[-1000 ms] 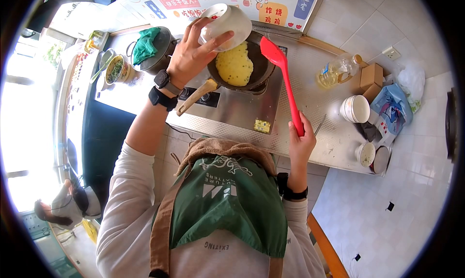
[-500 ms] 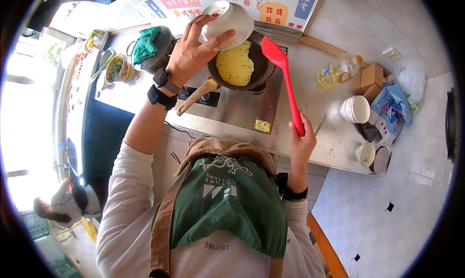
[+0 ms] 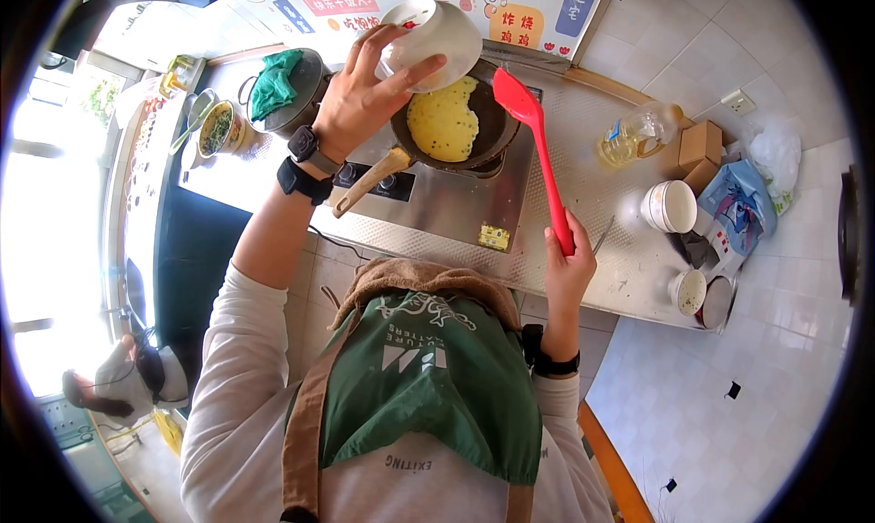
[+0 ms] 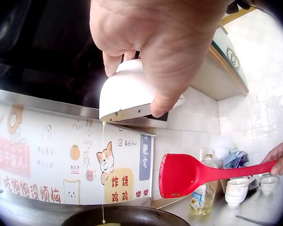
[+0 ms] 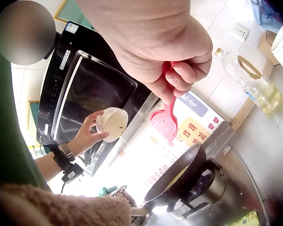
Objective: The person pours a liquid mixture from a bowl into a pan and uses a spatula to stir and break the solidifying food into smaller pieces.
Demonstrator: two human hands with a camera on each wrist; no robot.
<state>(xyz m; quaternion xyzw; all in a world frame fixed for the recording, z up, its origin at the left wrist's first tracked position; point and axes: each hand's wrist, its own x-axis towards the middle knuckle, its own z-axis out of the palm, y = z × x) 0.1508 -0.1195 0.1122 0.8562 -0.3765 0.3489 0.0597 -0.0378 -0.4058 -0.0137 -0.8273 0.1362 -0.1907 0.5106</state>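
Observation:
My left hand (image 3: 360,99) grips a white bowl (image 3: 433,45), tipped over above the frying pan (image 3: 501,127). In the left wrist view a thin yellowish strand drips from the bowl's rim, where green bits cling. A yellow egg layer with green flecks (image 3: 442,127) covers part of the pan's bottom; the bowl hides its far edge. My right hand (image 3: 571,259) holds a red spatula (image 3: 545,168) by the handle end. Its blade is raised beside the pan's right rim, and small bits stick to it in the left wrist view (image 4: 181,174).
The pan sits on a steel cooktop (image 3: 492,204), its wooden handle (image 3: 372,181) pointing toward me. Leftward stand a lidded pot (image 3: 314,90) under a green cloth (image 3: 273,86) and a bowl of chopped greens (image 3: 217,131). Rightward are an oil bottle (image 3: 633,136), stacked bowls (image 3: 670,206) and a cardboard box (image 3: 700,149).
The bowl in my left hand has shifted slightly right and tipped a little differently. The right hand and spatula have barely moved.

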